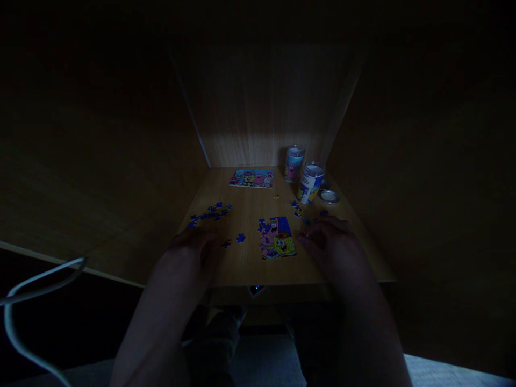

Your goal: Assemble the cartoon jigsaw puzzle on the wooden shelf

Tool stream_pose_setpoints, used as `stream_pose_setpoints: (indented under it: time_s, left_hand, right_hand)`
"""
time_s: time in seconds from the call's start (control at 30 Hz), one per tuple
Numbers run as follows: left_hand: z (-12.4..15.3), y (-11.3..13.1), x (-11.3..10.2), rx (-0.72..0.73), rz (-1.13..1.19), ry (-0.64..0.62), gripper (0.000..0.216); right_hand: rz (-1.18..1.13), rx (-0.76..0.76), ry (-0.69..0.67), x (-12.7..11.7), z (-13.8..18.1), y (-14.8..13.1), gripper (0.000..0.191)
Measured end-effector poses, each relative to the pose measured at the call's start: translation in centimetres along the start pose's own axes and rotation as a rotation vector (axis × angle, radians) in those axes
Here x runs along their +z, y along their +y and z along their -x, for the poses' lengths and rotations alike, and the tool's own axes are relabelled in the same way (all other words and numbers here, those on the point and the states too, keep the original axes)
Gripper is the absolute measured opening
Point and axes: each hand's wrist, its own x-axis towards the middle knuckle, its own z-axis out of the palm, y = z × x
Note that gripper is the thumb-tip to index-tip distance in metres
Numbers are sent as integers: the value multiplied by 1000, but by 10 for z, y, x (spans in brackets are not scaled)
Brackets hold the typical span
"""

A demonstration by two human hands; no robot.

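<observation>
In the dim head view, a partly joined cartoon jigsaw puzzle (277, 238) lies on the wooden tabletop, showing a yellow and a pink figure. Just off its right edge is my right hand (328, 242), thumb and forefinger pinched together; whatever is between them is too dark to make out. My left hand (189, 252) rests low over the left side of the table, fingers bent and thumb apart, with nothing visible in it. Beyond it lies a loose group of blue puzzle pieces (213, 215). A single blue puzzle piece (241, 237) sits between that hand and the puzzle.
Behind my right hand stand two clear jars with cartoon labels, one nearer (310, 184) and one farther (294, 164). A round metal lid (329, 197) lies beside them. Farther back is a cartoon picture sheet (252, 178). Wooden panels (258, 107) enclose the table's back and sides.
</observation>
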Motion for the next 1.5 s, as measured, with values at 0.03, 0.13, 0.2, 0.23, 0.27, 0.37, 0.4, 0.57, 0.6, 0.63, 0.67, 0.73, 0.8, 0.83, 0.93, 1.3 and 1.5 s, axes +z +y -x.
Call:
stream_pose_setpoints:
  time_s: [0.03,0.13,0.2,0.23,0.27,0.37,0.4,0.57,0.6,0.63,0.67,0.73,0.8,0.83,0.93,1.3,1.5]
  left_hand:
    - [-1,1,1,20,17,4,25]
    - [-3,10,5,101,71,41,20]
    - [-4,19,8,170,119,86,15]
    - [-4,25,10,210,146,107,11]
    - [-4,31,12,255,173,124,8]
    - [-3,50,21,390,259,128,16]
    - [-2,56,25,431,291,126,24]
    - [-1,73,44,505,356,85,45]
    - [-1,74,46,510,360,85,45]
    - [-2,74,48,515,366,88,44]
    - [-2,73,50,517,375,92,42]
    - [-3,72,52,522,402,101,37]
    - [-4,71,52,525,429,104,33]
    - [-4,71,52,526,435,101,31]
    - [-5,71,49,533,433,82,22]
    - [-11,38,30,385,367,-19,11]
    - [-10,33,29,315,336,-68,14]
  right_hand:
    - [-22,11,0,0,0,0,20]
    - [-110,75,-16,-3,1,-2,16]
    - [-178,130,-21,-4,3,-4,16]
    - [-219,152,-20,-5,3,-5,16]
    - [-267,170,-19,-6,4,-7,16]
    - [-454,202,-52,-4,6,-16,15]
    - [-521,205,-74,-3,7,-19,16]
    - [-760,165,-183,4,9,-31,14]
    - [-779,161,-192,5,9,-32,14]
    - [-793,158,-193,5,9,-32,14]
    - [-802,154,-196,6,9,-32,13]
    - [-814,141,-205,5,9,-32,13]
    - [-821,123,-221,4,9,-33,11]
    - [-820,114,-228,3,9,-34,11]
    - [-798,97,-233,2,9,-34,10]
    - [-544,28,-168,3,5,-35,13]
    - [-476,3,-156,3,6,-37,12]
